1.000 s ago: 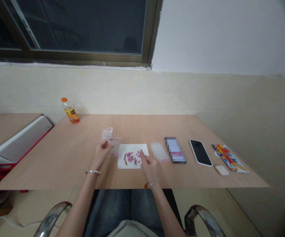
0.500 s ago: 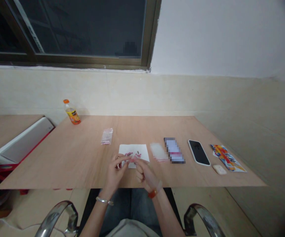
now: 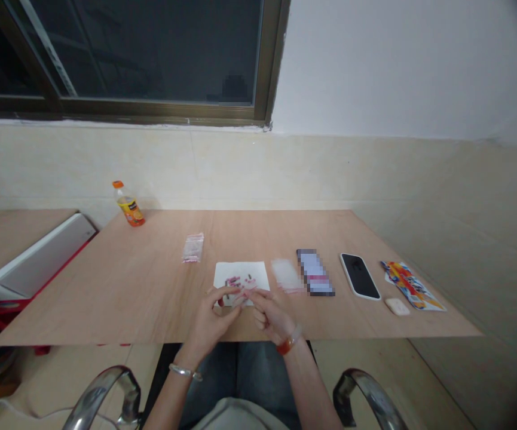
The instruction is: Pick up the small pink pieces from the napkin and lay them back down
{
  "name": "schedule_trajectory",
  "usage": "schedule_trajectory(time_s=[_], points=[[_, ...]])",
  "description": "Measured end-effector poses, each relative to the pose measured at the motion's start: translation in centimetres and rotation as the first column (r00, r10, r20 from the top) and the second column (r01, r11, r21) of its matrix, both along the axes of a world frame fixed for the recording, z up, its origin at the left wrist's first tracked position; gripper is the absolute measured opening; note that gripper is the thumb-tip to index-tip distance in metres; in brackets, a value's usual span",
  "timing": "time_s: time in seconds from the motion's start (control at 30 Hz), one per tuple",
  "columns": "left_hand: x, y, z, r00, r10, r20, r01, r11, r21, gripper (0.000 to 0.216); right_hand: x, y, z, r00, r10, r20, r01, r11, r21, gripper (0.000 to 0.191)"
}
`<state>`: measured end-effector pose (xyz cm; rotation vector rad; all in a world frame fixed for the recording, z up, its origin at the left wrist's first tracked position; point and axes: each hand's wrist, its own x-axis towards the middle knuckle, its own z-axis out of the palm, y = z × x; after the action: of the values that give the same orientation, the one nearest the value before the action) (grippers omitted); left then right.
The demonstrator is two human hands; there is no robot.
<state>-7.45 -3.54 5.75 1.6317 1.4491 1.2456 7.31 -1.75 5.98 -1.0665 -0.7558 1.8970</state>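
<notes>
At 11 o'clock from the hands lies one clear plastic zip bag (image 3: pixel 192 247) with pink marks. The left hand (image 3: pixel 211 319) and right hand (image 3: pixel 271 313) bring narrowly pinched fingertips (image 3: pixel 226 290) together over the near edge of a white paper sheet (image 3: pixel 240 269), too blurred to tell if they hold anything, with roughly ten small pink-and-dark cylindrical pieces (image 3: pixel 239 282) in a loose left-to-right band at 12 o'clock, about equally near both hands. A second clear plastic bag (image 3: pixel 286 275) lies at 1 o'clock.
</notes>
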Motion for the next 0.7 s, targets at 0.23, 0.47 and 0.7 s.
schedule_trajectory(time_s=[0.23, 0.47, 0.7], points=[[0.5, 0.2, 0.1, 0.990, -0.015, 0.142, 0.037, 0.987, -0.159, 0.020, 0.0, -0.3, 0.2, 0.996, -0.047, 0.079, 0.037, 0.993, 0.116, 0.038], [0.2, 0.5, 1.2, 0.948, -0.077, 0.309, 0.174, 0.938, -0.299, 0.028, -0.1, -0.7, 0.5, 0.986, -0.022, 0.167, -0.011, 0.980, 0.197, 0.036], [0.1, -0.3, 1.9, 0.931, -0.251, 0.265, 0.314, 0.921, -0.232, 0.027, 0.4, -1.0, 1.1, 0.974, 0.069, 0.214, -0.115, 0.971, 0.211, 0.037]])
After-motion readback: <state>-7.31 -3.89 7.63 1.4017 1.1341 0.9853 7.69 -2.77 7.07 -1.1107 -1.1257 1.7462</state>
